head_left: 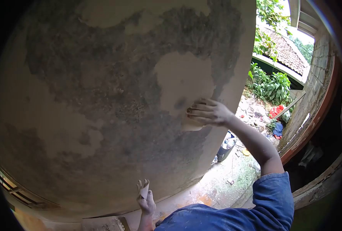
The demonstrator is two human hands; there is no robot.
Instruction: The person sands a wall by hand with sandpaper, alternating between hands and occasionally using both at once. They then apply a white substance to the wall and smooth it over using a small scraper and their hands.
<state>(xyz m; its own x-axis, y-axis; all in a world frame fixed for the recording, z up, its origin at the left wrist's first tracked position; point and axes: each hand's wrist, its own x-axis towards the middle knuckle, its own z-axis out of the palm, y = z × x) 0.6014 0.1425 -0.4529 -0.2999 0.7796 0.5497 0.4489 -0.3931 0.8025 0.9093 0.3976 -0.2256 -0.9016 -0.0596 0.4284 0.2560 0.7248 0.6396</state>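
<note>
My right hand [210, 112] is raised against the wall [97, 86], with its fingers bent over a flat, pale piece [192, 124] close to the wall surface. Large uneven dark grey areas cover much of this wall, with smoother pale coating between them. Just above that hand is a broad pale patch [186, 79] with a small dark spot near its lower edge. Lower down, in front of the wall, my left hand [147, 202] grips a thin, whitish flat piece [144, 191] between thumb and fingers.
To the right the wall ends at an opening onto a littered yard with green plants [273, 86] and a tiled roof [284, 48]. A dark bucket [226, 148] stands by the wall's foot. A slatted opening [18, 190] is at lower left, and a block wall [319, 73] at far right.
</note>
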